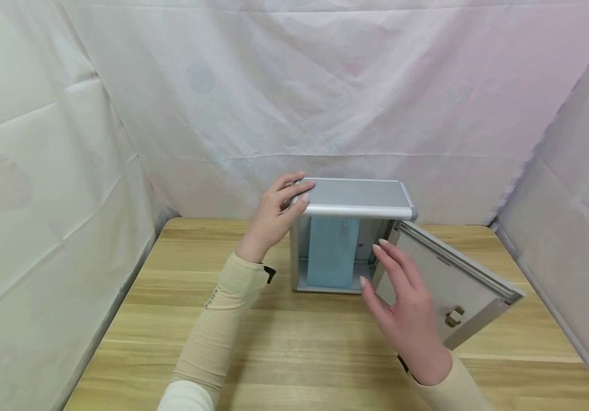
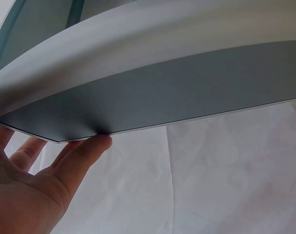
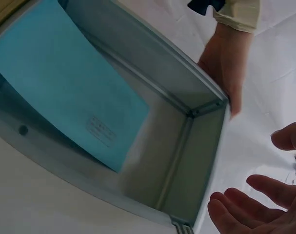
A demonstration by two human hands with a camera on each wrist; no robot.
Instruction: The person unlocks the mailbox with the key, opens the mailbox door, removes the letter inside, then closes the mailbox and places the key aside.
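A small grey metal box (image 1: 352,194) stands on the table with its front door (image 1: 443,279) swung out to the right. Inside leans a light-blue envelope (image 1: 331,254), upright, with a printed stamp near its top; the right wrist view shows this envelope (image 3: 72,80) close up. My left hand (image 1: 276,212) rests on the box's top left corner, fingers over the edge, and the left wrist view has its thumb (image 2: 84,158) against the edge. In front of the opening, close to the door, my right hand (image 1: 407,311) holds nothing, fingers spread and thumb apart.
A metal lock (image 1: 455,317) sits on the inner face of the door, which juts out to the right of the box. White cloth (image 1: 273,85) hangs behind and on both sides of the wooden table (image 1: 294,354).
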